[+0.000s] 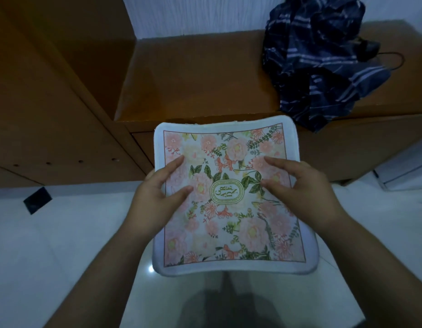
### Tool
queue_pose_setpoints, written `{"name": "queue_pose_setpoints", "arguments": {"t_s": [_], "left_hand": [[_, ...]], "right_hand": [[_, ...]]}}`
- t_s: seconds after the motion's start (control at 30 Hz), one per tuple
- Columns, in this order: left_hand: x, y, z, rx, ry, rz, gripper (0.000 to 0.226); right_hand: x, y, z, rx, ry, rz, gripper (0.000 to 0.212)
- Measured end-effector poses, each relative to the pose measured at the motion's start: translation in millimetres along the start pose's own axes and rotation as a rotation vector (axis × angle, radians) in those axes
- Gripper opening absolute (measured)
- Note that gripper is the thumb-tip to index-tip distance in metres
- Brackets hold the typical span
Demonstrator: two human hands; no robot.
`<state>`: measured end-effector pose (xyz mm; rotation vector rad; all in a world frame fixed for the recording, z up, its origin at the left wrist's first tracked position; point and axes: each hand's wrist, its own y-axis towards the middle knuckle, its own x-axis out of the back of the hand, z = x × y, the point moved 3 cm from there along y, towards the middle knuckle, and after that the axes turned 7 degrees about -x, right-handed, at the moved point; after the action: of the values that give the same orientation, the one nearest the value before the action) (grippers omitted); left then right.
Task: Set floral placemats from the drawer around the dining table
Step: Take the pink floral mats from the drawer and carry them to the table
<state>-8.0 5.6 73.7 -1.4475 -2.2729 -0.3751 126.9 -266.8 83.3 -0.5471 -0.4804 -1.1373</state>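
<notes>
— So, what fills my view from the head camera?
— Biggest first: the wooden cabinet [193, 74] ahead, with a dark striped cloth [323, 58] heaped on its top at the right, above a pale tiled floor [51, 233].
— And the floral placemat [229, 202]?
— I see it held flat in the air in front of the cabinet, over the floor — the left hand [155, 195] grips its left edge, thumb on top, and the right hand [307, 192] grips the right edge the same way.

A crumpled navy striped cloth [321, 65] lies on the wooden cabinet top [193, 76], above pale floor tiles [63, 233]
</notes>
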Motion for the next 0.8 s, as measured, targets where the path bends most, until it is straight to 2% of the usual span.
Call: {"name": "queue_pose_setpoints", "arguments": {"t_s": [0.17, 0.33, 0.63, 0.8], "left_hand": [[38, -5, -78, 0.055, -0.021, 0.016, 0.06], [92, -9, -201, 0.087, -0.038, 0.051, 0.058], [192, -11, -468, -0.041, -0.015, 0.073, 0.058], [229, -13, -584, -0.151, -0.015, 0.06, 0.06]], "right_hand": [[55, -20, 64, -0.051, -0.006, 0.025, 0.048], [145, -49, 157, -0.065, -0.027, 0.0, 0.048], [351, -109, 344, -0.075, -0.042, -0.098, 0.048], [449, -133, 417, -0.055, -0.011, -0.11, 0.048]]}}
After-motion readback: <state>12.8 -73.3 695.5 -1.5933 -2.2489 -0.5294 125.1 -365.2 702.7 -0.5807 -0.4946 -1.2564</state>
